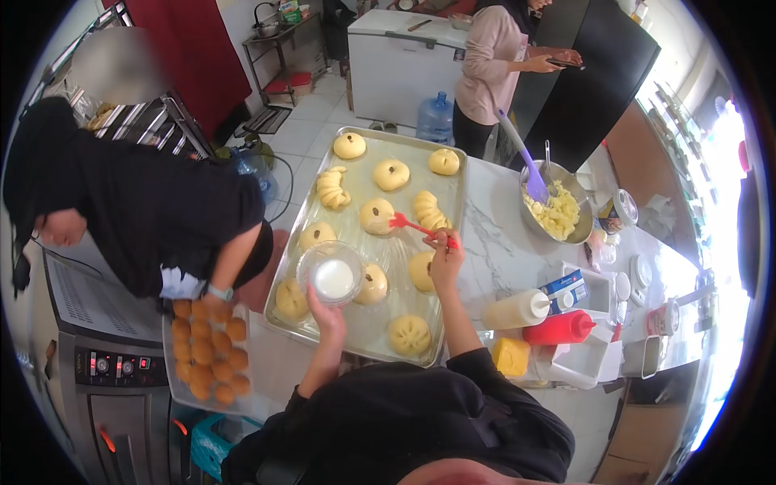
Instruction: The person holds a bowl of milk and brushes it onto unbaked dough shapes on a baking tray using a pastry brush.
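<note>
My left hand (327, 317) holds a clear bowl (333, 276) with white liquid in it, over the lower left part of a large metal baking tray (442, 333). In my right hand (445, 257) is a red pastry brush (412, 224); its head touches or hovers just over a round dough bun (377, 217) with a dark topping. Several pale dough pieces lie on the tray, among them a ridged roll (431, 210), another ridged roll (333, 189) and a slashed bun (410, 335). The bowl partly hides some buns.
At right stand a metal bowl (584, 230) of yellow filling with a purple spatula (534, 174), a red squeeze bottle (559, 327) and a cream-coloured bottle (517, 310). A co-worker (153, 210) leans over brown buns (202, 351) at left. Another person (491, 65) stands behind the table.
</note>
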Motion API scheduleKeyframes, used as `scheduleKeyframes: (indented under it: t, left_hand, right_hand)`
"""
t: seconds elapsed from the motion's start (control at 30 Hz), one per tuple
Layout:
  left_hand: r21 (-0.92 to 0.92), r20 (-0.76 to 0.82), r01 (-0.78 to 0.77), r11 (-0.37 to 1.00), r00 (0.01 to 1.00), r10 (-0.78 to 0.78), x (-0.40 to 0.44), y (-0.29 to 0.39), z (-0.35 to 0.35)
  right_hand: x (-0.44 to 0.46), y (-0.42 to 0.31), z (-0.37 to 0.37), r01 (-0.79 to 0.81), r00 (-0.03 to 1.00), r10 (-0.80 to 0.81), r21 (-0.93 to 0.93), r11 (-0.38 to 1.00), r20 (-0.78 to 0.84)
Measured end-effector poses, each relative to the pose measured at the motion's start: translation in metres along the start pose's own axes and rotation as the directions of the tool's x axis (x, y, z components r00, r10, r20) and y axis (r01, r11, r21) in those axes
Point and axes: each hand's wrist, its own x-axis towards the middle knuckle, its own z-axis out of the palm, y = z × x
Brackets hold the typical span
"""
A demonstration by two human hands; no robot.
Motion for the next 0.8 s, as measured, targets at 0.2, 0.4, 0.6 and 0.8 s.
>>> scheduleKeyframes:
  t: [0.2, 0.4, 0.6, 0.8]
  left_hand:
    - [-0.011, 0.035, -0.019, 1.0, 0.999, 0.019, 0.0, 0.003, 0.0]
    - [0.047, 0.02, 0.03, 0.998, 0.999, -0.031, -0.001, 0.005, 0.003]
    - [0.091, 0.014, 0.098, 0.991, 0.995, -0.1, 0.0, 0.002, 0.009]
    - [0.071, 0.047, 0.041, 0.997, 0.998, -0.044, 0.009, -0.003, 0.01]
  right_hand:
    - [-0.006, 0.01, 0.006, -0.188, 0.972, 0.167, 0.122, 0.975, 0.163]
    - [0.002, 0.012, -0.001, 0.063, 0.998, -0.063, -0.028, 0.998, -0.006]
    - [-0.033, -0.016, -0.001, 0.267, 0.934, -0.179, -0.27, 0.925, 0.309]
    - [-0.021, -0.059, -0.01, -0.084, 0.993, 0.06, 0.268, 0.96, 0.097]
